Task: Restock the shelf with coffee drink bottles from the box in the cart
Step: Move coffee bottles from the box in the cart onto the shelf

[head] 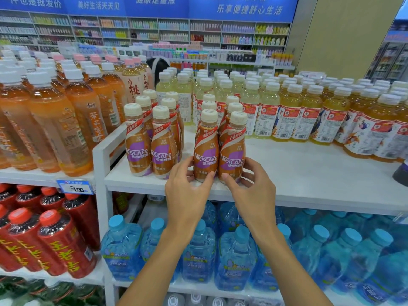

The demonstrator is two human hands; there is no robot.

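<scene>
Two front coffee drink bottles stand side by side on the white shelf [309, 186]. My left hand [187, 191] grips the base of the left coffee bottle [206, 144], thumb across its front. My right hand [251, 186] grips the base of the right coffee bottle [233, 149]. Behind them stand more coffee bottles in two rows. To the left is another group of coffee bottles [152, 140] in two rows. The box and cart are out of view.
Orange tea bottles [55, 120] fill the lower shelf at left, past a white divider rail [103, 149]. Yellow drink bottles [309, 111] line the back and right. Blue water jugs [236, 257] and red bottles [55, 237] sit below. A dark object [401, 173] is at the right edge.
</scene>
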